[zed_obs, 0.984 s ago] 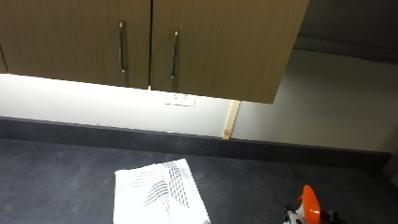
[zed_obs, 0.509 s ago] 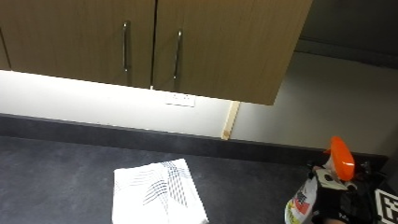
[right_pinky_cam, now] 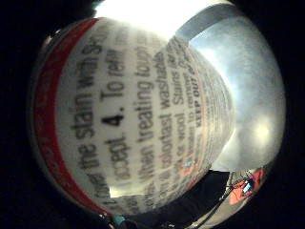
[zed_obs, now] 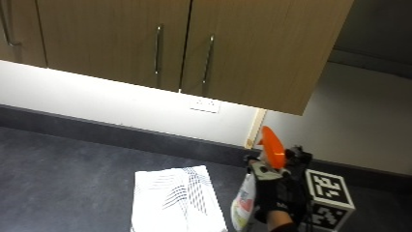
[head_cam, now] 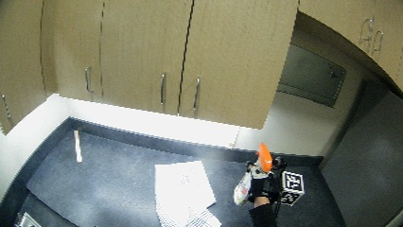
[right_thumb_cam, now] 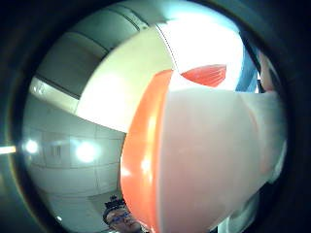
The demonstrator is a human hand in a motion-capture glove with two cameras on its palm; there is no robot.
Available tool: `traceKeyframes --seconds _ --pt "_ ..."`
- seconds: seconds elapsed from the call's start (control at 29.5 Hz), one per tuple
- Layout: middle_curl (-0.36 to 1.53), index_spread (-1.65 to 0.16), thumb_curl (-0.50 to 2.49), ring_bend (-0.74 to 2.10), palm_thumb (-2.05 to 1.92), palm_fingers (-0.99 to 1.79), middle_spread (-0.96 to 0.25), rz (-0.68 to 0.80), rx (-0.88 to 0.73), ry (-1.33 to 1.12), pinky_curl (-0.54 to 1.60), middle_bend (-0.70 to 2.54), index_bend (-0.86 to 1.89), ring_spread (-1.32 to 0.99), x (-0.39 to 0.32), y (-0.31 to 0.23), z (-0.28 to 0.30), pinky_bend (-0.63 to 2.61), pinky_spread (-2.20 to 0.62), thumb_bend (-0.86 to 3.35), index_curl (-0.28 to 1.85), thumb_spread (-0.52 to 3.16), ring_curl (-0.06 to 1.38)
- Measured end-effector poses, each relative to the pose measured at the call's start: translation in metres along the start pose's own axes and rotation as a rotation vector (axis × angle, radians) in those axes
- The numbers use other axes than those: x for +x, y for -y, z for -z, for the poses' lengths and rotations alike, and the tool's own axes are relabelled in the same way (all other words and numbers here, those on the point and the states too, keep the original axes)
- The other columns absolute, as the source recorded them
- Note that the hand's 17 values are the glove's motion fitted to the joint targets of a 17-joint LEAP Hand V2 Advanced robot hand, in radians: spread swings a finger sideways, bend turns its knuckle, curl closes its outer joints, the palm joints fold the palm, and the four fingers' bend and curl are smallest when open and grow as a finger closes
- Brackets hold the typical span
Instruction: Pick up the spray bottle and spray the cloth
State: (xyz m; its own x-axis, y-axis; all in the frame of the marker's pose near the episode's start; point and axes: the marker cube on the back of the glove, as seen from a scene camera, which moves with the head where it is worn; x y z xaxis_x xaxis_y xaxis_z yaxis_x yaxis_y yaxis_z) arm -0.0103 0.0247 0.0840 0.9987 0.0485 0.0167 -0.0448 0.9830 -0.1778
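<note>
Outside view, left to right: the cloth [zed_obs: 174,200] lies flat on the dark counter [zed_obs: 64,169]; just beside it the gloved right hand [zed_obs: 275,198] grips the spray bottle [zed_obs: 248,200], lifted upright. Pickup looks done; aiming and spraying remain.

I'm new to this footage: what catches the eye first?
The spray bottle with its bright orange head, gripped upright by the gloved right hand above the dark countertop. Beside it, apart, the white patterned cloth lies flat on the countertop, under the wooden cupboards.
</note>
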Motion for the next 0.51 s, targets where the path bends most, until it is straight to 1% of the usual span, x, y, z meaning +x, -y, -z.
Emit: traceKeyframes --seconds 0.17,0.31,0.41,0.51 --pt "0.57 -0.18 0.67 0.55 1.23 0.79 -0.03 -0.016 -0.126 -0.013 0.0 0.62 0.5 -0.11 -0.004 0.005 -0.054 0.12 0.18 -0.02 0.62 0.57 0.49" --pt "0.57 -0.18 0.67 0.55 1.23 0.8 -0.03 -0.058 -0.154 -0.055 0.0 0.62 0.49 -0.12 -0.001 0.017 -0.066 0.12 0.18 -0.01 0.62 0.56 0.49" --pt "0.58 -0.18 0.68 0.55 1.23 0.8 -0.03 -0.152 -0.173 -0.141 0.0 0.62 0.49 -0.12 0.008 0.027 -0.071 0.12 0.18 -0.01 0.63 0.55 0.5" --pt "0.58 -0.18 0.68 0.55 1.23 0.81 -0.03 -0.346 -0.239 -0.327 0.0 0.62 0.47 -0.12 0.035 0.047 -0.073 0.13 0.18 -0.01 0.63 0.55 0.5"
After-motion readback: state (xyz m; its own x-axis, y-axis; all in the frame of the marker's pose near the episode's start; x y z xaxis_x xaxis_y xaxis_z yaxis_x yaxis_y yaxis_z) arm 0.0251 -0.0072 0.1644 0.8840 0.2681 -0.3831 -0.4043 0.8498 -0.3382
